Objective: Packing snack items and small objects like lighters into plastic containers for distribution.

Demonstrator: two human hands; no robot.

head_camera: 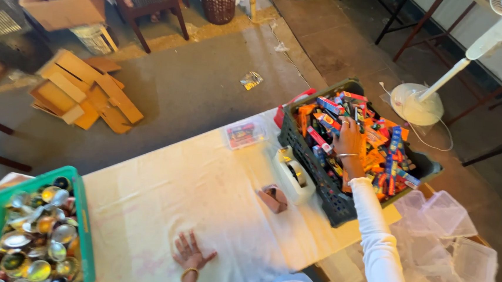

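Covering the table [159, 193] is a pale, creased cloth, and a dark plastic crate [319, 181] sits at its far right corner, its long side running diagonally from the cloth toward the floor. Small colourful cardboard boxes [388, 150] fill it in a jumble — the right hand [350, 143] rests on top, fingers slightly spread among them. Flat on the cloth, the left hand [190, 253] has its fingers splayed — near a green bin [83, 217] of shiny round tins.

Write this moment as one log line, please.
right hand: reaching into dark crate, on small colourful boxes | left hand: flat on cloth-covered table, open | tape dispenser: beside crate
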